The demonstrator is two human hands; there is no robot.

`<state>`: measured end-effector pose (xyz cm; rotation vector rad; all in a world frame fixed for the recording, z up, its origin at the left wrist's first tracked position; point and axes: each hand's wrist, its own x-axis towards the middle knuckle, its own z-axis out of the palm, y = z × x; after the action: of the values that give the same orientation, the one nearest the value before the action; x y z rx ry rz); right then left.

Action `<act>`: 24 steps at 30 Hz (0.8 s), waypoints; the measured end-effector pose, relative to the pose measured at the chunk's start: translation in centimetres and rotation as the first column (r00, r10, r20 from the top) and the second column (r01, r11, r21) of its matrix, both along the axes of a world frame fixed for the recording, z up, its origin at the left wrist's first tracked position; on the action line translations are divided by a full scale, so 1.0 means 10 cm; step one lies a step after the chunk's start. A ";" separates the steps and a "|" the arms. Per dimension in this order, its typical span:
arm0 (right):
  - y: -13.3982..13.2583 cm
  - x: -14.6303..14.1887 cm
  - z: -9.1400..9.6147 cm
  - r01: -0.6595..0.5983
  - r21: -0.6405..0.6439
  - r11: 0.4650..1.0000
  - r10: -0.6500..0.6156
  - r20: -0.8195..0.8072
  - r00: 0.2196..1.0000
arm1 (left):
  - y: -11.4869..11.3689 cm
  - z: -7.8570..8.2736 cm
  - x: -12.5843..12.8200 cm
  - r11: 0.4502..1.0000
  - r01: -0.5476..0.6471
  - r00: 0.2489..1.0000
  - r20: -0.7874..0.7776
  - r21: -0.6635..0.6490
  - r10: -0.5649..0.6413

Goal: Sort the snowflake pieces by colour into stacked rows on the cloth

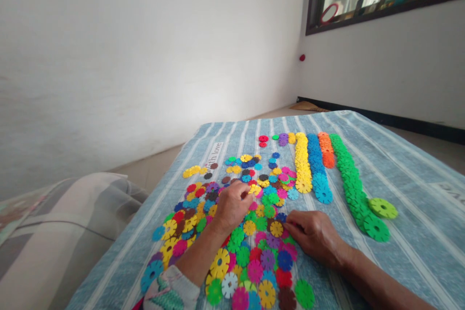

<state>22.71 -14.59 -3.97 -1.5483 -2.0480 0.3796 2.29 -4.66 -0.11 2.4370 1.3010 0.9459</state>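
Above a loose pile of colourful plastic snowflake discs [255, 271], my left hand [232, 206] has thumb and forefinger closed at the edge of a yellow snowflake disc [255, 189]. My right hand [313, 233] is at the pile's right side. Its fingers are pinched at the rim of another yellow snowflake disc [276, 228], with a brown one partly under it. To the right, overlapping discs lie in sorted rows: yellow [302, 160], blue [318, 164], orange [326, 149] and a long green row [350, 181]. My left forearm hides part of the pile.
A striped blue cloth [410, 247] covers the table. Short groups of purple discs [283, 139] and red discs [263, 139] lie near the far edge. A light green disc [383, 208] rests beside the green row. Draped fabric [72, 232] stands at the left.
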 end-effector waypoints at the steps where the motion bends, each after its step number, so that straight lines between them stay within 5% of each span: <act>1: 0.00 0.00 0.00 0.000 -0.002 1.000 0.000 0.003 1.000 | 0.00 0.00 0.00 0.999 -0.015 1.000 0.010 -0.037 0.015; 10: 0.00 0.00 0.02 0.003 -0.016 1.000 -0.003 0.002 1.000 | 0.02 -0.03 0.00 0.957 -0.053 0.985 0.141 -0.284 0.096; 24: -0.01 0.00 0.02 -0.002 -0.004 1.000 0.002 0.008 1.000 | 0.01 0.07 -0.01 0.961 -0.037 0.995 0.079 -0.275 0.061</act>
<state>22.72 -14.67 -3.76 -1.5527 -2.0562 0.3785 2.22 -4.60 0.55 2.1412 1.3667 0.8117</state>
